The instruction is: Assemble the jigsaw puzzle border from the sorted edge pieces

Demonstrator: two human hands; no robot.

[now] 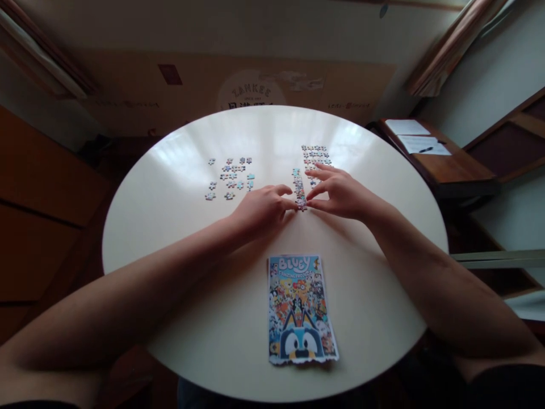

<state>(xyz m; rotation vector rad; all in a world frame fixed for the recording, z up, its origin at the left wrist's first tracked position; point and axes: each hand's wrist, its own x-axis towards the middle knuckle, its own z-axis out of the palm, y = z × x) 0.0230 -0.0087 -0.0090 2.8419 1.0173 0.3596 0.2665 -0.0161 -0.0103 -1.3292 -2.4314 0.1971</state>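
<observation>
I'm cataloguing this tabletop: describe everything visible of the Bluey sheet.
The Bluey sheet looks like printed paper: white lettering on pale blue at top, cartoon characters, a blue dog face below. Its bottom edge looks ragged. It lies face up on the pale table, at the near side, touched by nothing else.

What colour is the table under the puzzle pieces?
The table is off-white, seen in the head view.

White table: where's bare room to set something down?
The table is bare left and right of the Bluey sheet, and between the spread puzzle pieces and its left edge. Crowded: the joined strip between the left hand and right hand, and the piece rows beyond.
</observation>
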